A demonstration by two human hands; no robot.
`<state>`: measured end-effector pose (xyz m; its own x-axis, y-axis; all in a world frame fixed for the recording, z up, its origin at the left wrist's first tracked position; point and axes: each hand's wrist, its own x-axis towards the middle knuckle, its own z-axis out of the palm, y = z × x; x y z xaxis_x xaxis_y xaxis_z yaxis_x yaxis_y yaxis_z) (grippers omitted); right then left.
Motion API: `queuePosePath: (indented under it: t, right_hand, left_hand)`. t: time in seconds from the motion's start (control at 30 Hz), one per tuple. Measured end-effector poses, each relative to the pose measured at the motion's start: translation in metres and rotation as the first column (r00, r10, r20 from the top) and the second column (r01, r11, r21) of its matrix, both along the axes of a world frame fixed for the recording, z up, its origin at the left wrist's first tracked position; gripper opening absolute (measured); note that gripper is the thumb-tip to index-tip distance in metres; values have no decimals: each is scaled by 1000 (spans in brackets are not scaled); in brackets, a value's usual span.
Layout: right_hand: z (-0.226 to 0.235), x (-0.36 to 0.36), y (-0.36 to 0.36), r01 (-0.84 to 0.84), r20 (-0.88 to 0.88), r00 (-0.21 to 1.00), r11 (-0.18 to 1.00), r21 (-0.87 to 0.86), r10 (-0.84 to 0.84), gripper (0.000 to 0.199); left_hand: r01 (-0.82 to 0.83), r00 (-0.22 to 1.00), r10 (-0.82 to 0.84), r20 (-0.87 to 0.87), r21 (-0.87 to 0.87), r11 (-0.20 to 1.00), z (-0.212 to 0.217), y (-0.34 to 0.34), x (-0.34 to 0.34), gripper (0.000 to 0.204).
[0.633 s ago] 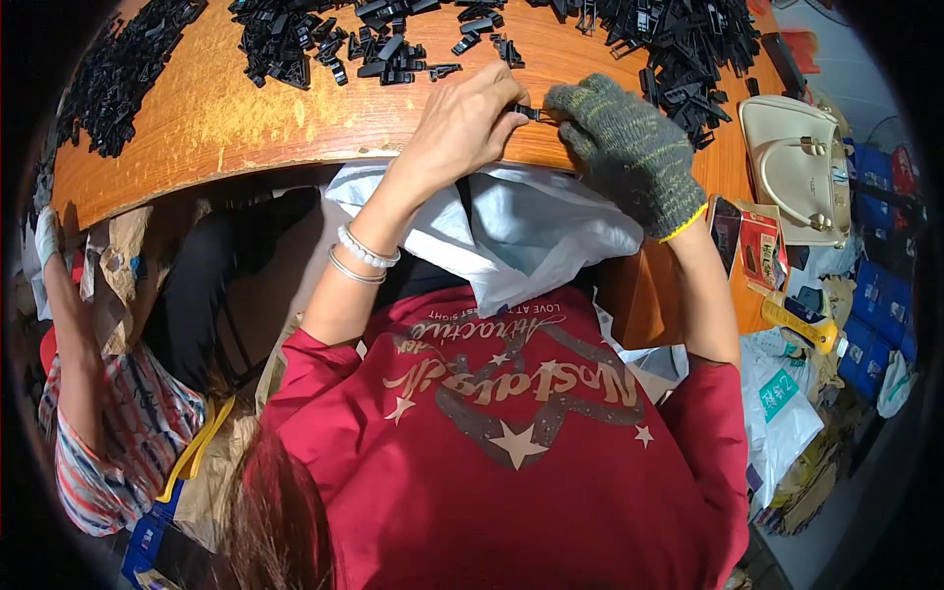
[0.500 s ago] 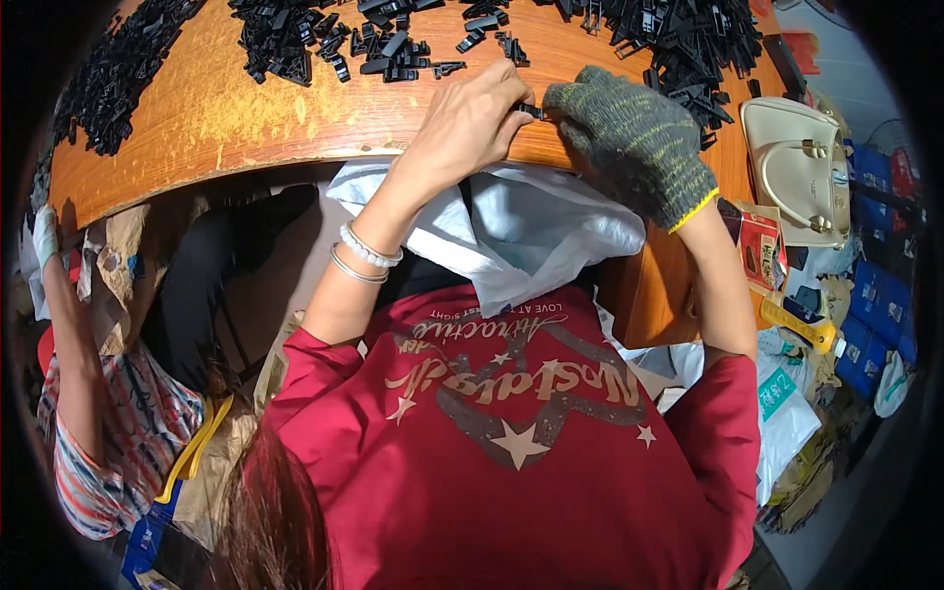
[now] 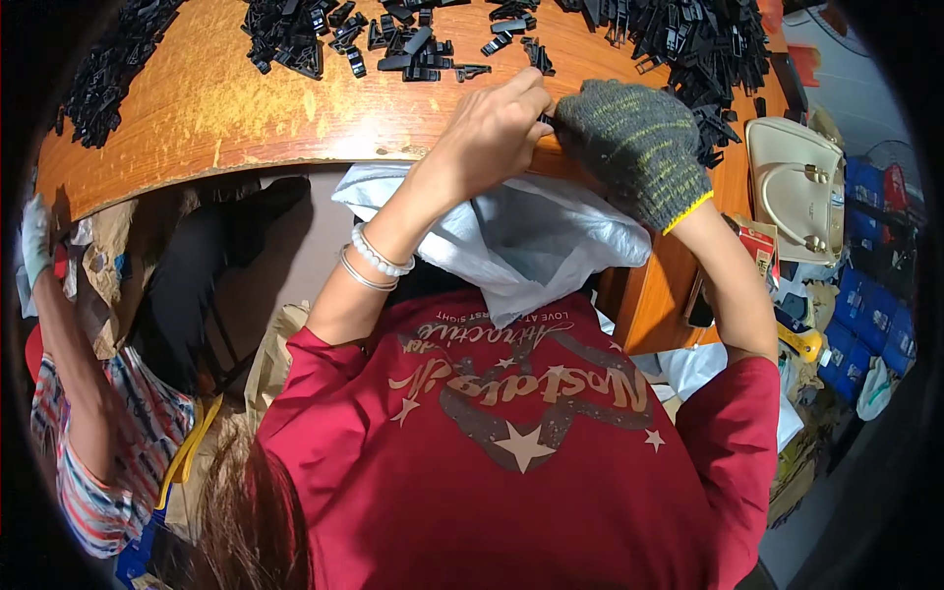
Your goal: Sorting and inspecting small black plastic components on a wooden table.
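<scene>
Small black part (image 3: 547, 120) pinched btwn both hands' fingers (image 3: 526, 98) at table edge (image 3: 295, 162).

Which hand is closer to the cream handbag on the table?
The right hand, the one in the grey glove. The cream handbag lies just to its right at the table's edge. The bare left hand is farther away, on the glove's other side.
</scene>
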<state>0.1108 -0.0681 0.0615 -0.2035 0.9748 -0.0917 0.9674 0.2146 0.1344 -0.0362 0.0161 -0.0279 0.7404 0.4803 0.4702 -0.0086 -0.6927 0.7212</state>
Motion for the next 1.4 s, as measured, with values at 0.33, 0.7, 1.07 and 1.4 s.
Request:
queuePosePath:
  t: [0.33, 0.7, 1.07, 1.4]
  right_hand:
    - [5, -10, 4, 102, -38, 994, 993, -61, -105, 13]
    - [-1, -17, -3, 159, -80, 984, 987, -26, -161, 15]
    - [-7, 2, -61, 377, -771, 537, 915, -145, -343, 25]
    - [19, -26, -78, 386, -844, 43, 788, -479, -534, 24]
  left_hand:
    - [6, 998, -11, -60, -87, 996, 3, -1, -1, 12]
    - [12, 1000, -14, -15, -141, 990, -1, -3, 3, 12]
    - [305, 948, -189, 258, -905, 296, 30, -1, -20, 24]
    - [224, 965, -124, 232, -972, -73, 48, -28, -15, 28]
